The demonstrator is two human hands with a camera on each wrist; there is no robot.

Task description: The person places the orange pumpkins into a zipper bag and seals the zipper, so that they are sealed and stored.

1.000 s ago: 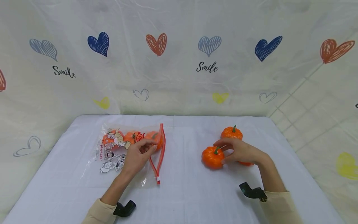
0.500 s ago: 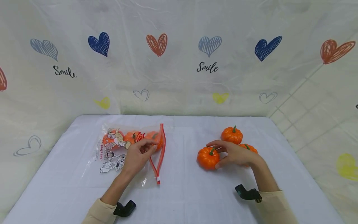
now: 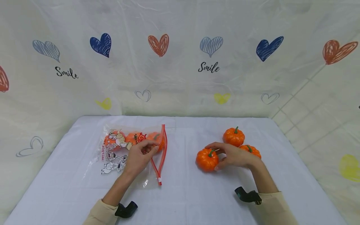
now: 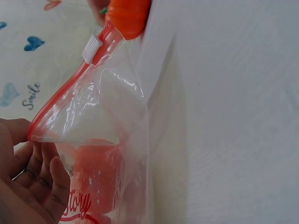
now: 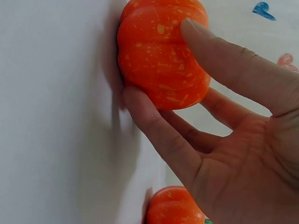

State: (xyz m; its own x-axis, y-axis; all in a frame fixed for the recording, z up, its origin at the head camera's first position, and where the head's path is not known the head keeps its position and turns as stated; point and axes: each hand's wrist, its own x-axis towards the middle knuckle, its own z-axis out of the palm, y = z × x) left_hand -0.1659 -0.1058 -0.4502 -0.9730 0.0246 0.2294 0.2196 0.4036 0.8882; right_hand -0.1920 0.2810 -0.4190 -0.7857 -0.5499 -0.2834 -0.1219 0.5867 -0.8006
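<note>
One orange pumpkin (image 3: pixel 207 162) is right of centre in the head view, held between the thumb and fingers of the right hand (image 3: pixel 234 155); a second pumpkin (image 3: pixel 234 137) and a third pumpkin (image 3: pixel 252 151) lie near, toward the right of the frame. Left of centre, the left hand (image 3: pixel 139 157) pinches a clear printed bag (image 3: pixel 113 159) by its red edge (image 4: pixel 36 127), with orange items (image 4: pixel 96 170) inside
</note>
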